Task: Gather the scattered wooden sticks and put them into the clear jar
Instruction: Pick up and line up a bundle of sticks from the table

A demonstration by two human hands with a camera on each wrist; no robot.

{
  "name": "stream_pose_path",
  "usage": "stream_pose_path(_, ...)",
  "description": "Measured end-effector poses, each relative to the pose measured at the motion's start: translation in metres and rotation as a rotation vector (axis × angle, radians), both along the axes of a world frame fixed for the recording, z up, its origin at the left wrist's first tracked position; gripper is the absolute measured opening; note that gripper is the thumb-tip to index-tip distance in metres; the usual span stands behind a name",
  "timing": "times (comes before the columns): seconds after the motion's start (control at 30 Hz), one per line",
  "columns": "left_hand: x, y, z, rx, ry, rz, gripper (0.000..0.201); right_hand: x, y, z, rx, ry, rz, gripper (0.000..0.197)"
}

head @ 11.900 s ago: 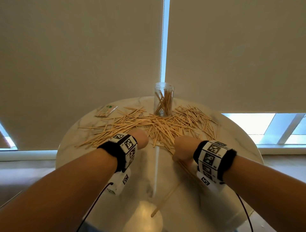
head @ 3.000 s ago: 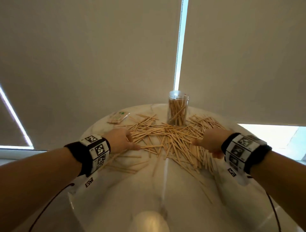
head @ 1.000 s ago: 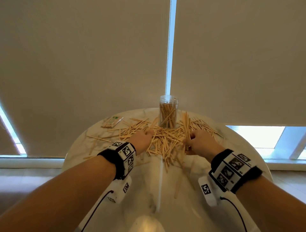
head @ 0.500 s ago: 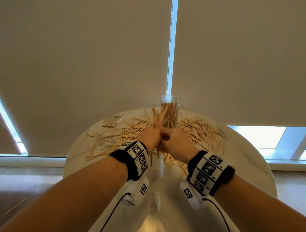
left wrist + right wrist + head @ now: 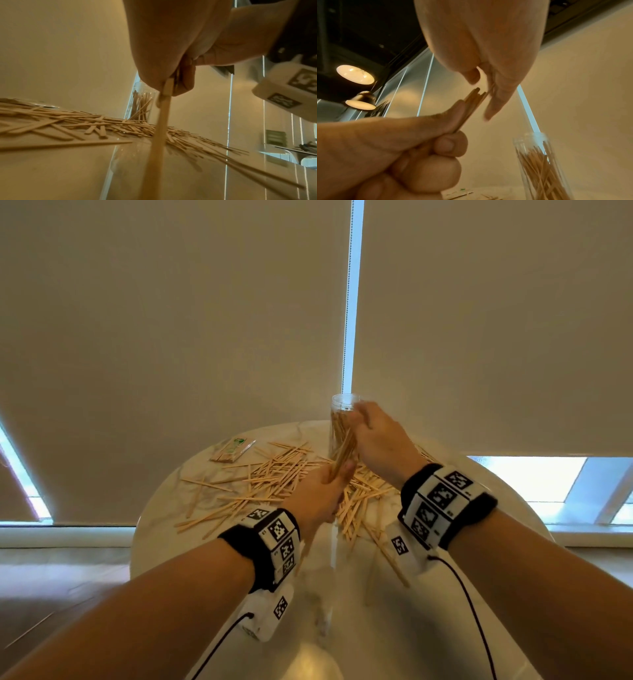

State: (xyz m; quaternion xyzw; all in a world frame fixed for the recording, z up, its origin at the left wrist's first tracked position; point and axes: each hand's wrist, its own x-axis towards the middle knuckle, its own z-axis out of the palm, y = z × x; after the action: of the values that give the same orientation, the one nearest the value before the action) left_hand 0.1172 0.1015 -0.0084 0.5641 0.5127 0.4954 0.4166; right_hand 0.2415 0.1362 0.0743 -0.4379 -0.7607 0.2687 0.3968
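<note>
wooden sticks (image 5: 274, 484), thin, flat and pale tan, are lying criss-crossed in a loose heap over the middle of the round marble table (image 5: 161, 529), with a few strays lying nearer the front edge. just above the heap, the left hand (image 5: 317, 498) is curling its fingers and thumb around a bundle of sticks (image 5: 342, 451), holding it upright with the lower ends hanging towards the tabletop. over the top of that bundle the right hand (image 5: 380, 440) is reaching with fingers straight and only slightly spread; the right wrist view is showing its fingertips (image 5: 494, 106) at the bundle's upper ends, touching or nearly so, without closing around them. right behind both hands, at the far edge of the table, the clear jar (image 5: 339, 422) is standing upright, already crowded with leaning sticks. off to the far left, a small flat packet (image 5: 233, 448) is lying on the marble. beige roller blinds (image 5: 171, 320) are hanging behind everything.
</note>
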Motion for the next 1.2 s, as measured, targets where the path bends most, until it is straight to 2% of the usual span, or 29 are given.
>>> stream_pose_path(0.1, 0.011, 0.0, -0.002, 0.013, -0.01, -0.009, 0.038, -0.007, 0.009, -0.003, -0.152, -0.048, 0.116, 0.03)
stream_pose_path(0.23, 0.012, 0.004, -0.001, 0.024, -0.054, 0.015, 0.03, -0.006, 0.011, -0.003, -0.169, -0.168, 0.184, 0.031)
stream_pose_path(0.3, 0.006, 0.008, 0.002, 0.033, -0.044, 0.039, 0.026, -0.006, 0.006, -0.008, -0.166, -0.256, 0.181, 0.046)
stream_pose_path(0.37, -0.002, 0.011, 0.006, 0.06, 0.039, 0.135, 0.033, -0.004, 0.007, -0.016, -0.206, -0.183, 0.113, 0.066)
stream_pose_path(0.4, -0.007, 0.014, 0.008, 0.077, 0.057, 0.2, 0.039, -0.003, 0.013, -0.024, -0.215, -0.179, 0.065, 0.068)
stream_pose_path(0.47, -0.018, 0.02, 0.012, 0.078, -0.035, 0.318, 0.041, 0.004, 0.015, -0.032, -0.221, -0.427, -0.043, 0.051)
stream_pose_path(0.5, -0.023, 0.023, 0.013, 0.067, -0.123, 0.356, 0.037, 0.006, 0.016, -0.037, -0.25, -0.613, -0.07, 0.048)
stream_pose_path(0.57, -0.03, 0.027, 0.014, 0.072, -0.296, 0.392, 0.028, 0.006, 0.014, -0.046, -0.359, -0.874, -0.067, 0.062)
stream_pose_path(0.63, -0.031, 0.029, 0.012, 0.084, -0.363, 0.408, 0.023, 0.002, 0.014, -0.053, -0.391, -1.081, -0.071, 0.081)
stream_pose_path(0.67, -0.031, 0.028, 0.011, 0.083, -0.38, 0.412, 0.021, -0.001, 0.02, -0.058, -0.371, -1.121, -0.076, 0.086)
stream_pose_path(0.73, -0.03, 0.028, 0.008, 0.072, -0.391, 0.398, 0.019, -0.009, 0.033, -0.066, -0.365, -1.116, -0.089, 0.086)
stream_pose_path(0.77, -0.046, 0.035, 0.002, 0.066, -0.401, 0.406, 0.019, -0.034, 0.047, -0.073, -0.361, -1.106, -0.073, 0.081)
stream_pose_path(0.9, -0.042, 0.034, -0.001, 0.073, -0.372, 0.372, 0.023, -0.043, 0.055, -0.072, -0.373, -1.041, -0.059, 0.055)
stream_pose_path(1.03, -0.041, 0.043, -0.006, 0.049, -0.364, 0.399, 0.029, -0.03, 0.068, -0.081, -0.419, -0.875, -0.067, 0.04)
stream_pose_path(1.2, -0.039, 0.047, -0.012, 0.03, -0.331, 0.353, 0.03, -0.008, 0.073, -0.089, -0.605, -0.549, -0.124, 0.024)
